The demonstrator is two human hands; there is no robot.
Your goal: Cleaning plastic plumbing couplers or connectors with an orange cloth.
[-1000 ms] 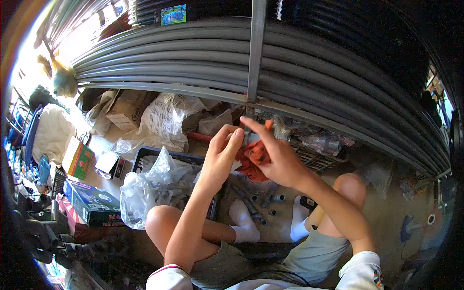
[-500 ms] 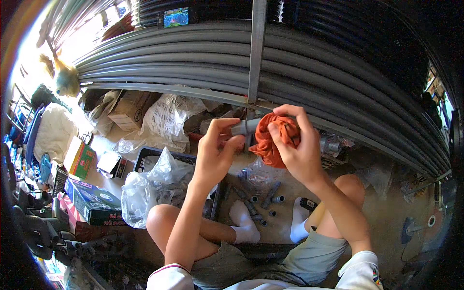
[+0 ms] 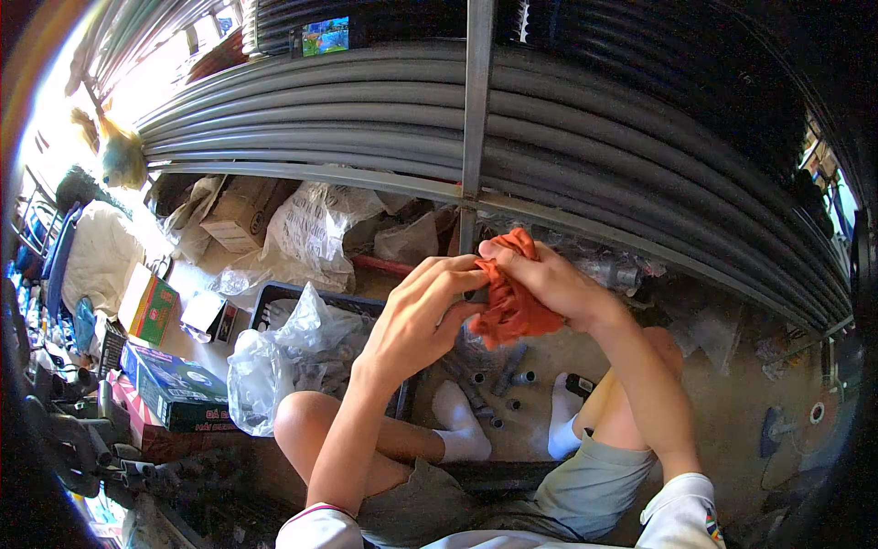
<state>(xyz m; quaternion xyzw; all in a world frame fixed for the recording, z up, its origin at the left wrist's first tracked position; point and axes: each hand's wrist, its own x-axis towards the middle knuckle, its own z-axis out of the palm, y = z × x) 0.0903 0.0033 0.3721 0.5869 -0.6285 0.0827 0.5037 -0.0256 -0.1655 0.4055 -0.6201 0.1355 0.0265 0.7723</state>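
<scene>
My left hand [image 3: 419,316] has its fingers curled round a grey pipe fitting [image 3: 474,295], which is mostly hidden by the fingers and cloth. My right hand [image 3: 551,284] grips a crumpled orange cloth [image 3: 512,311] against the fitting, its thumb pressing on the cloth. Below my hands, several grey pipe pieces [image 3: 508,369] lie on the floor between my socked feet. A small black object [image 3: 578,384] rests by my right foot.
Racks of long grey pipes [image 3: 631,137] span the front. At left are a dark crate [image 3: 263,297] with plastic bags [image 3: 288,366], cardboard boxes [image 3: 178,389] and a cream sack [image 3: 101,247]. A disc-shaped object [image 3: 814,425] lies at right.
My right hand has turned over the orange cloth and drawn in toward my left. The fitting, visible between my hands half a second ago, is now mostly covered.
</scene>
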